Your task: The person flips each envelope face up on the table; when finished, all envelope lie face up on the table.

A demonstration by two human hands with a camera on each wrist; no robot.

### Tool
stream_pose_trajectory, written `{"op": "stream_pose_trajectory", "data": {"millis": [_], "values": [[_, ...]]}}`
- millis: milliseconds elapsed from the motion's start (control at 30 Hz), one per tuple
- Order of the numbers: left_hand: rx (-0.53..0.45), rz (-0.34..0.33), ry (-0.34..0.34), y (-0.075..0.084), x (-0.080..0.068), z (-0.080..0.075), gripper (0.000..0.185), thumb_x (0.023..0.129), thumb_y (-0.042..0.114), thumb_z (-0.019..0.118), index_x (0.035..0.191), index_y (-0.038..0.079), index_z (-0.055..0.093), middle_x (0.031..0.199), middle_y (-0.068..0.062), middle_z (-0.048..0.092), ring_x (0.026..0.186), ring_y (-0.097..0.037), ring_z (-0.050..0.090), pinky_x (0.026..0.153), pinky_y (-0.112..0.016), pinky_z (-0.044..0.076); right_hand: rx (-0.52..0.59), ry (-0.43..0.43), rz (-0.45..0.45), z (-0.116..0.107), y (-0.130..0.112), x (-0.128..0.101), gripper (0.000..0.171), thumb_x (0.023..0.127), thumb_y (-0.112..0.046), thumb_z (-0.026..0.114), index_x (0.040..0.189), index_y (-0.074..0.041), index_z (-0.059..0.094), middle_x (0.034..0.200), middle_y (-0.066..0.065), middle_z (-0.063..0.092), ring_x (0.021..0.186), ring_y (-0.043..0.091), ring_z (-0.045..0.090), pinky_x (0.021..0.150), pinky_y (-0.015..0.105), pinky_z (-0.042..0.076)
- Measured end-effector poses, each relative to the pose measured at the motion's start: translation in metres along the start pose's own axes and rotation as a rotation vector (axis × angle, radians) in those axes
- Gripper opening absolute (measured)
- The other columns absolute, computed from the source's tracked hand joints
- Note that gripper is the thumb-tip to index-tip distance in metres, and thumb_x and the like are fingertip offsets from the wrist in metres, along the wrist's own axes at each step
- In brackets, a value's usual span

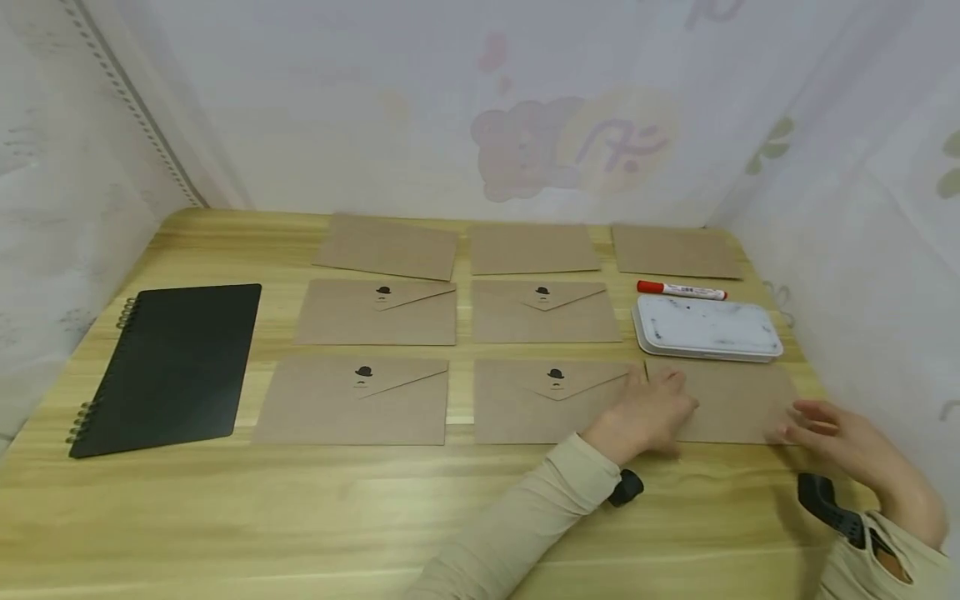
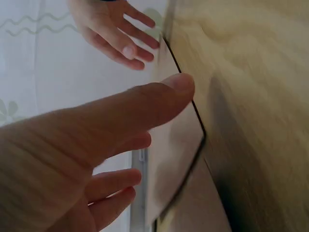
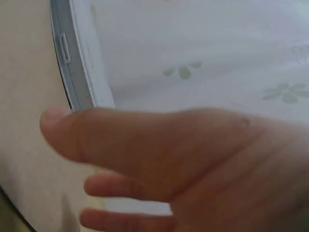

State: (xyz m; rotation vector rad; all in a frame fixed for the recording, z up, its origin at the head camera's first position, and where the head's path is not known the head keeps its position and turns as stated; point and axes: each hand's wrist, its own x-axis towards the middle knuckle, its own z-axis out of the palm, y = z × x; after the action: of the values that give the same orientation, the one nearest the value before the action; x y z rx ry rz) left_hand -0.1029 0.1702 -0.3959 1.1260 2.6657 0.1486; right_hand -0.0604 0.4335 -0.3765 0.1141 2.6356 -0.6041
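A plain brown envelope (image 1: 731,400) lies face down at the front right of the wooden table (image 1: 375,500). My left hand (image 1: 651,408) rests on its left edge with relaxed fingers. My right hand (image 1: 813,421) touches its right edge with straight fingers. In the left wrist view my left thumb (image 2: 176,87) lies over the envelope (image 2: 176,145), and the right hand (image 2: 120,34) shows beyond it. The right wrist view shows my right thumb (image 3: 63,125) above the envelope (image 3: 24,145). Neither hand grips anything.
Several more brown envelopes lie in rows, some with hat-marked flaps up (image 1: 551,400). A white flat case (image 1: 705,327) and a red marker (image 1: 681,290) sit just behind the hands. A black spiral notebook (image 1: 172,367) lies at left. White curtains close in the table.
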Motion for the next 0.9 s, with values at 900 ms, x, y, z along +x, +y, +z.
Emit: {"op": "stream_pose_trajectory", "data": {"millis": [900], "values": [[-0.181, 0.098, 0.072, -0.016, 0.012, 0.006, 0.024, 0.095, 0.042, 0.047, 0.085, 0.026, 0.062, 0.09, 0.016, 0.055, 0.095, 0.002, 0.052, 0.104, -0.055, 0.018, 0.006, 0.055, -0.02, 0.009, 0.016, -0.01, 0.066, 0.09, -0.029, 0.061, 0.134, 0.012, 0.037, 0.126, 0.047, 0.03, 0.104, 0.063, 0.04, 0.076, 0.065, 0.037]]}}
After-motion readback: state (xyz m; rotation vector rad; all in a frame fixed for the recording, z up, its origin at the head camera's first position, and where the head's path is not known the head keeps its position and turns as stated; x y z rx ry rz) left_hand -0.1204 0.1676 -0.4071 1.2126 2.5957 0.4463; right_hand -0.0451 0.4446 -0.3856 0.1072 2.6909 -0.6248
